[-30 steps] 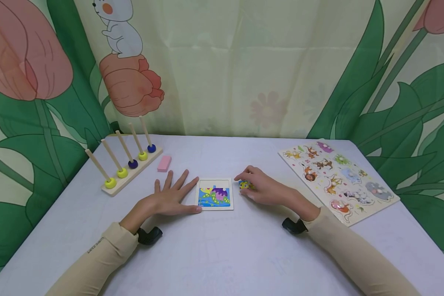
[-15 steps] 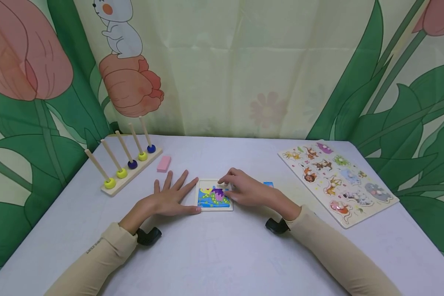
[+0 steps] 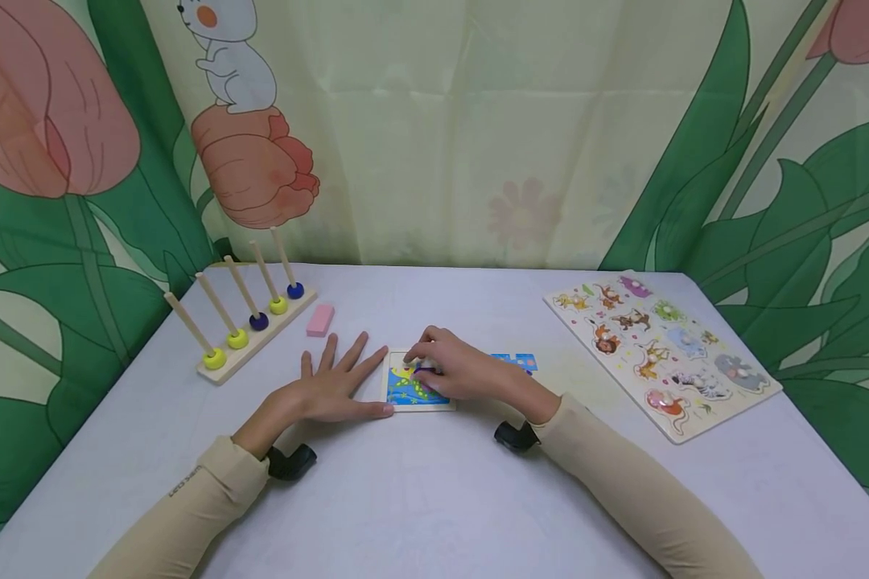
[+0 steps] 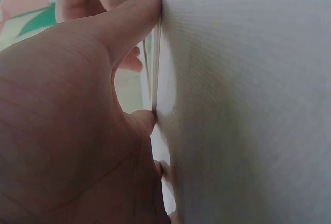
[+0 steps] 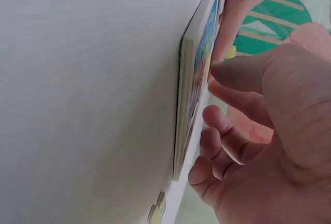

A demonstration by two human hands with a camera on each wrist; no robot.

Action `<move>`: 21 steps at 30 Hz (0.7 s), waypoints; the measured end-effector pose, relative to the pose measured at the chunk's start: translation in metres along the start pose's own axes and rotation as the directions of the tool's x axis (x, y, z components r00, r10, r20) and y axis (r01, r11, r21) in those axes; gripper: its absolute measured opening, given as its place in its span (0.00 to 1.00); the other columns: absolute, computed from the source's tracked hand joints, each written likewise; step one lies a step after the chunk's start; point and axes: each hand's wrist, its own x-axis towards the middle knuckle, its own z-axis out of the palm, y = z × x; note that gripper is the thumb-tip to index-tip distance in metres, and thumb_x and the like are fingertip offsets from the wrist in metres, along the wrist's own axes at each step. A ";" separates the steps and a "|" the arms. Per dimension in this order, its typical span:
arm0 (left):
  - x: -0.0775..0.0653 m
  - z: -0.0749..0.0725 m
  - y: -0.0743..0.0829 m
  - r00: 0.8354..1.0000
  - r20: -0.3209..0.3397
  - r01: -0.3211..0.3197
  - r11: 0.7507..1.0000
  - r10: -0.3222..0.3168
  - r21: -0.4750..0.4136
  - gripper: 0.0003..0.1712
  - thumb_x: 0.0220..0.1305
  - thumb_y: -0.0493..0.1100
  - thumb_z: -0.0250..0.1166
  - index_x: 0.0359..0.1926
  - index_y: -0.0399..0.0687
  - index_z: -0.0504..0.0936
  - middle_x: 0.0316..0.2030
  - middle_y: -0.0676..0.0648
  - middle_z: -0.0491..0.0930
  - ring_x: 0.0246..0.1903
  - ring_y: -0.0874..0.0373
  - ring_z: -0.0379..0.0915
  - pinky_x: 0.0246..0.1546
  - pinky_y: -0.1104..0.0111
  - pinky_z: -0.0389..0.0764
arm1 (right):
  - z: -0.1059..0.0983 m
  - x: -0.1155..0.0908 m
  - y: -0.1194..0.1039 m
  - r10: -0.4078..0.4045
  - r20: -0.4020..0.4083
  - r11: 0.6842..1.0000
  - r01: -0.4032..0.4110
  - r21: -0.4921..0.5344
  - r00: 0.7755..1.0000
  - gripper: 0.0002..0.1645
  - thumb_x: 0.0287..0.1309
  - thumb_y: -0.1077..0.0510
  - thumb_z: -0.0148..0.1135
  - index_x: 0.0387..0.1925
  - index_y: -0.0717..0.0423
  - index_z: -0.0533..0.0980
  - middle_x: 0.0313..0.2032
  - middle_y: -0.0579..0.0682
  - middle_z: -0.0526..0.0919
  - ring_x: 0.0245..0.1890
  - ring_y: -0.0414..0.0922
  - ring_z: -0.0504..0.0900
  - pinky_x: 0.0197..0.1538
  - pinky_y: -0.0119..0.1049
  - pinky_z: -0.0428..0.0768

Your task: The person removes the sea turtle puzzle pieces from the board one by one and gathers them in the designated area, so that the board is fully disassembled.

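Note:
A small framed jigsaw puzzle [image 3: 414,398] lies on the table, its picture blue, green and yellow. My left hand [image 3: 333,392] rests flat to its left, fingers spread, thumb and index fingertip against the frame's edge. My right hand [image 3: 463,368] reaches over the puzzle with bent fingers. In the right wrist view its thumb [image 5: 238,71] and index fingertip meet the picture side close together; whether a piece is pinched between them is hidden. Loose blue jigsaw pieces [image 3: 516,362] lie beyond my right hand, and a partly yellow piece [image 5: 158,211] shows near the frame's end.
At the left stands a wooden peg rack [image 3: 261,342] with yellow and dark blue beads. A pink block [image 3: 320,320] lies between it and my left hand. On the right is a large animal peg puzzle board [image 3: 659,358]. A printed curtain [image 3: 434,161] hangs behind the table.
My right hand has left a loose yellow-faced piece right of the frame and moved left over the puzzle. More loose blue pieces now show behind it. My left hand stays in place.

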 end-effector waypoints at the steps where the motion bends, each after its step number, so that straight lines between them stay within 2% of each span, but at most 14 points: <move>1: 0.000 0.000 0.000 1.000 0.001 -0.001 1.000 0.001 0.001 0.62 0.59 0.86 0.57 0.86 0.73 0.45 0.87 0.49 0.27 0.83 0.29 0.11 0.71 0.19 0.27 | 0.001 0.001 0.001 0.000 0.007 1.000 0.000 -0.007 1.000 0.16 0.74 0.58 0.63 0.60 0.52 0.84 0.53 0.52 0.78 0.49 0.44 0.74 0.55 0.37 0.77; 9: 0.002 0.000 -0.002 1.000 -0.005 -0.006 1.000 0.006 0.011 0.62 0.58 0.87 0.56 0.86 0.73 0.44 0.87 0.49 0.26 0.82 0.29 0.10 0.70 0.19 0.26 | 0.001 0.004 -0.004 0.000 0.030 1.000 0.001 -0.027 1.000 0.16 0.74 0.58 0.62 0.59 0.51 0.84 0.55 0.52 0.78 0.52 0.45 0.75 0.60 0.42 0.79; 21: 0.001 0.001 -0.001 1.000 -0.007 -0.002 1.000 0.002 0.015 0.62 0.59 0.86 0.57 0.86 0.73 0.44 0.87 0.49 0.26 0.82 0.29 0.11 0.71 0.19 0.26 | 0.002 0.007 -0.004 -0.006 0.044 1.000 0.007 -0.008 0.999 0.16 0.74 0.61 0.59 0.58 0.53 0.84 0.55 0.52 0.78 0.51 0.45 0.76 0.61 0.41 0.79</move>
